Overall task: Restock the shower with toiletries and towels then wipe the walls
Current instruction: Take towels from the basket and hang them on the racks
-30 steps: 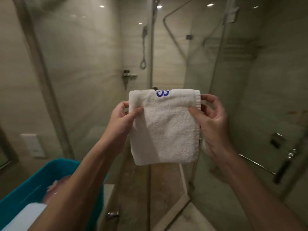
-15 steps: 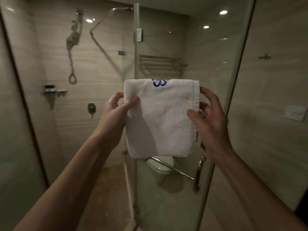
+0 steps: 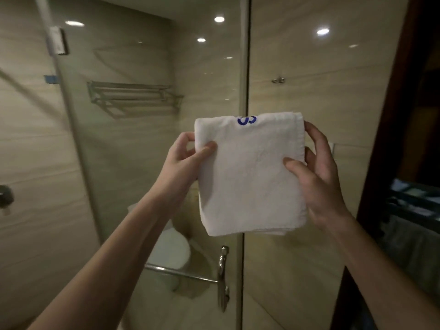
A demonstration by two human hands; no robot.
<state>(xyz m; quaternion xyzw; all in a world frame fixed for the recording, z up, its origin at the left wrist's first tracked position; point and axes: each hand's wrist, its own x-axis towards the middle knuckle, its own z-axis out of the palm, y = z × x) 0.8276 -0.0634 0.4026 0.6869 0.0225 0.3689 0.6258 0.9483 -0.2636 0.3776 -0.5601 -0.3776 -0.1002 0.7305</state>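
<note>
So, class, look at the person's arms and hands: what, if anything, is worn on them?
Nothing worn shows. The left hand and right hand are ungloved. Both forearms are bare to the frame's edge, without sleeves. No watch or bracelet at either wrist, no rings on visible fingers; those behind the white folded terry towel cannot be checked.

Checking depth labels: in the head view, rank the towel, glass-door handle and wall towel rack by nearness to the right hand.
1. towel: centre, pinched by the right hand at its right edge.
2. door handle: below and to the left, on the glass door.
3. towel rack: upper left, seen through the glass.
</note>
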